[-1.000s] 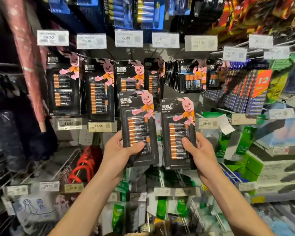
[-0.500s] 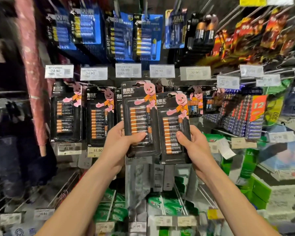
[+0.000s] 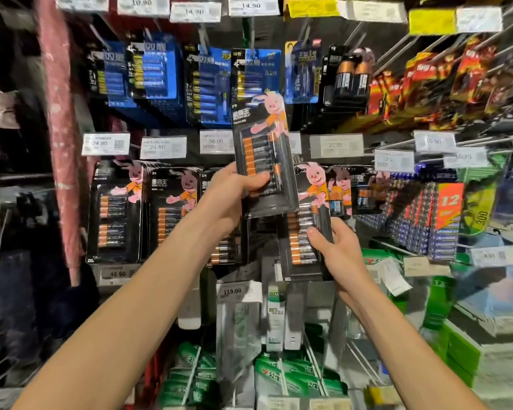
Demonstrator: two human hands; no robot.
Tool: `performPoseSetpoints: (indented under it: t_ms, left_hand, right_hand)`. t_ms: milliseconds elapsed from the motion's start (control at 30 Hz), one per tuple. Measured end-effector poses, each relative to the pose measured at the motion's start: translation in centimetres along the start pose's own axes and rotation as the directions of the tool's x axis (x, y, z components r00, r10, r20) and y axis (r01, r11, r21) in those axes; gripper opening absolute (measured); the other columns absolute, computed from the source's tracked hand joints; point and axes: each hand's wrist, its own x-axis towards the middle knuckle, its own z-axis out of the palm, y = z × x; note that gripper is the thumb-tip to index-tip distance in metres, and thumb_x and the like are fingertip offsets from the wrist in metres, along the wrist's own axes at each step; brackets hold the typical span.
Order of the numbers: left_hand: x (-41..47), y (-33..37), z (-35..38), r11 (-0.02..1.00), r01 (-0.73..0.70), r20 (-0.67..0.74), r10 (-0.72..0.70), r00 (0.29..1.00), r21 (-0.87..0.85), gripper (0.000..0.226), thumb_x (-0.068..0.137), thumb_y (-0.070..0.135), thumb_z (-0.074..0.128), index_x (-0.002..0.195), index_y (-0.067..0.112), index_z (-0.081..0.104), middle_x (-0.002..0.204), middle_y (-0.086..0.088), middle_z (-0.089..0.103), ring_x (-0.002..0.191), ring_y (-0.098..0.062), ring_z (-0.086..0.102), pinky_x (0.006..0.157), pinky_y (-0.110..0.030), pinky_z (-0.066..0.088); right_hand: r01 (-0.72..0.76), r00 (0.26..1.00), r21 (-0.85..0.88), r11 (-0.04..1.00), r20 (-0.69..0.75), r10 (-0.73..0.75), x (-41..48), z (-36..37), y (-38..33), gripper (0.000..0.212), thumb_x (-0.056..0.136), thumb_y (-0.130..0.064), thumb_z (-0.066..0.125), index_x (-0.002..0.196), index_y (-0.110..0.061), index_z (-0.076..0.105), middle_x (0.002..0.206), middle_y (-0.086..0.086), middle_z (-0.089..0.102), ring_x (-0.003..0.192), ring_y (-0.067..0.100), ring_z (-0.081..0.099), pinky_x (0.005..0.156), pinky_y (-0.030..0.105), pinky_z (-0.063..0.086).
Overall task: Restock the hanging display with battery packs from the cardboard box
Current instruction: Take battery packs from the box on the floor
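My left hand (image 3: 230, 196) grips a black battery pack (image 3: 261, 152) with a pink rabbit on it, raised high in front of the hanging display and tilted slightly. My right hand (image 3: 336, 247) holds a second black battery pack (image 3: 301, 244) lower and to the right, thumb on its front. Behind them, matching black packs (image 3: 116, 214) hang on hooks in a row. The cardboard box is out of view.
Blue battery packs (image 3: 208, 84) hang on the upper row, with white price tags (image 3: 163, 147) below them. A pink pole (image 3: 58, 128) stands at the left. Purple-blue battery packs (image 3: 424, 220) hang at the right. Green packages (image 3: 285, 377) fill the lower hooks.
The left hand has lifted its pack up above the right one, and the two packs have come apart. The view has tilted upward, showing more of the upper hooks.
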Motion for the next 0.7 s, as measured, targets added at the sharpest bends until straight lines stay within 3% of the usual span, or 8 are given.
performPoseSetpoints:
  t_ms: [100,200,233,300,367,500,633,700]
  left_hand:
    - [0.8,0.9,0.0,0.997,0.004,-0.022,-0.006,1.000,-0.082,0.028,0.088,-0.002,0.067,0.113,0.011,0.067,0.097,0.000,0.077,0.090,-0.013,0.072,0.068,-0.030,0.060]
    - [1.0,1.9,-0.4,0.993,0.009,-0.041,-0.014,0.999,-0.120,0.026,0.088,-0.002,0.067,0.112,0.010,0.066,0.102,-0.004,0.076,0.098,-0.020,0.073,0.071,-0.035,0.063]
    - [1.1,2.2,-0.5,0.992,0.011,-0.046,-0.017,0.999,-0.128,0.026,0.089,-0.002,0.067,0.112,0.010,0.065,0.106,-0.005,0.075,0.103,-0.023,0.073,0.073,-0.037,0.063]
    - [1.3,2.8,-0.7,0.986,0.020,-0.053,-0.030,0.998,-0.168,0.025,0.090,-0.002,0.066,0.113,0.009,0.066,0.108,-0.007,0.075,0.109,-0.026,0.071,0.075,-0.038,0.064]
    - [1.4,3.3,-0.8,0.978,0.029,-0.056,-0.041,0.998,-0.206,0.026,0.090,-0.002,0.066,0.114,0.007,0.065,0.102,-0.006,0.075,0.100,-0.024,0.073,0.070,-0.034,0.062]
    - [2.0,4.2,-1.1,0.985,-0.013,-0.036,0.007,0.999,-0.174,0.033,0.088,0.000,0.067,0.120,0.008,0.064,0.113,-0.008,0.074,0.110,-0.026,0.072,0.079,-0.037,0.062]
    - [2.5,4.3,-1.6,0.995,-0.063,-0.016,0.062,0.998,-0.083,0.025,0.090,0.001,0.064,0.110,0.016,0.067,0.109,-0.001,0.075,0.109,-0.022,0.071,0.076,-0.035,0.062]
    - [2.9,4.2,-1.3,0.995,-0.077,0.007,0.078,0.997,-0.070,0.024,0.090,0.000,0.063,0.108,0.017,0.067,0.105,0.000,0.075,0.105,-0.021,0.071,0.074,-0.033,0.061]
  right_hand:
    - [-0.004,1.000,0.022,1.000,0.022,0.003,0.5,-0.2,-0.1,0.008,0.100,-0.018,0.063,0.108,-0.019,0.064,0.103,0.000,0.073,0.102,0.020,0.069,0.091,0.036,0.054]
    - [-0.002,0.998,0.035,0.999,0.055,0.000,1.1,-0.2,-0.5,0.011,0.101,-0.016,0.061,0.104,-0.027,0.060,0.102,-0.018,0.068,0.101,-0.004,0.065,0.084,0.011,0.049]
    - [-0.013,0.998,0.035,0.999,0.062,0.011,1.3,0.0,-0.7,0.012,0.101,-0.017,0.061,0.110,-0.025,0.061,0.106,-0.016,0.069,0.104,-0.001,0.065,0.090,0.014,0.050]
    - [-0.008,0.998,0.045,0.999,0.062,0.005,1.6,0.5,-0.8,0.025,0.099,-0.020,0.064,0.124,-0.018,0.061,0.118,-0.006,0.071,0.113,0.013,0.066,0.104,0.038,0.051]
    - [0.002,0.998,0.055,0.998,0.061,-0.006,1.9,0.8,-0.9,0.032,0.098,-0.021,0.065,0.130,-0.016,0.059,0.122,-0.003,0.070,0.115,0.016,0.065,0.107,0.046,0.048]
    - [0.007,0.996,0.076,0.997,0.091,-0.014,2.8,1.4,-1.1,0.018,0.100,-0.019,0.063,0.117,-0.023,0.062,0.113,-0.009,0.070,0.102,0.000,0.065,0.090,0.023,0.048]
    - [0.037,0.995,0.060,0.998,0.087,-0.042,3.8,2.9,-1.8,0.009,0.099,-0.018,0.063,0.106,-0.023,0.063,0.106,-0.002,0.071,0.097,0.010,0.066,0.084,0.025,0.049]
    - [0.045,0.996,0.048,0.998,0.078,-0.049,4.4,3.0,-2.2,0.006,0.099,-0.019,0.062,0.106,-0.020,0.062,0.099,-0.004,0.067,0.089,0.007,0.062,0.075,0.020,0.045]
